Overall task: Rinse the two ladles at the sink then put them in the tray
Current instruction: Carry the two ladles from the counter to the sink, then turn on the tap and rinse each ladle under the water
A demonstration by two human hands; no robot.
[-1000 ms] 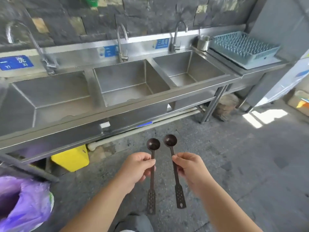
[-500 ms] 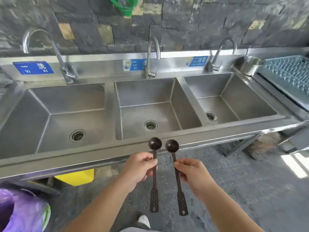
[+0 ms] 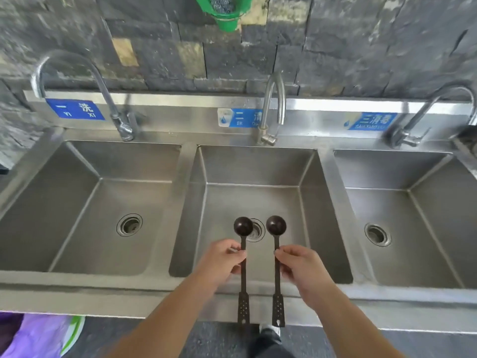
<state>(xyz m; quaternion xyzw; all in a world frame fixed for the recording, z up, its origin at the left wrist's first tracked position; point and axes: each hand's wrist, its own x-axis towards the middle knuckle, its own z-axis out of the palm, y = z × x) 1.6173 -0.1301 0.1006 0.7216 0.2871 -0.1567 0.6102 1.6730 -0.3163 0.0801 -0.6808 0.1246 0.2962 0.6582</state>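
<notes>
Two dark brown ladles with small round bowls and perforated handle ends are held upright, side by side. My left hand (image 3: 222,262) grips the left ladle (image 3: 243,288) at mid handle. My right hand (image 3: 302,270) grips the right ladle (image 3: 276,288) the same way. Both bowls hang over the middle sink basin (image 3: 253,166), above its drain (image 3: 256,229). The middle tap (image 3: 275,99) stands behind them with no water running. The tray is out of view.
A steel three-basin sink unit fills the view, with a left basin (image 3: 85,202), a right basin (image 3: 418,215) and a tap at each. A green basket (image 3: 224,11) hangs on the stone wall. A purple bag (image 3: 33,334) sits at the bottom left.
I have stepped up to the sink. The view swung left from the tray and centred on the middle basin. Both hands keep the same hold, with the ladles now over the basin.
</notes>
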